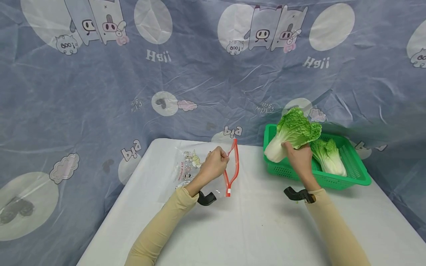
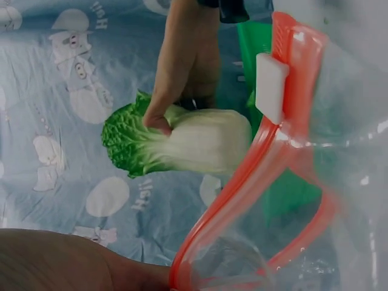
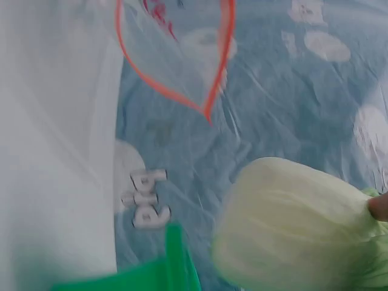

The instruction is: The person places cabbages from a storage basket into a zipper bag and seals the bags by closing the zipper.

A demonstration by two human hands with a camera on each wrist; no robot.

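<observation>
A clear zip bag with a red rim and white slider stands on the table, its mouth parted toward the right. My left hand pinches one side of that red rim. In my right hand is a napa cabbage, gripped round its middle and lifted above the green basket. Its white base points left toward the bag, and its leafy green end points up and right. In the right wrist view the cabbage base hangs apart from the bag's red rim.
Another napa cabbage lies inside the basket at the table's right. Under everything is a white-covered table. A blue-grey patterned curtain hangs right behind the table and along its sides.
</observation>
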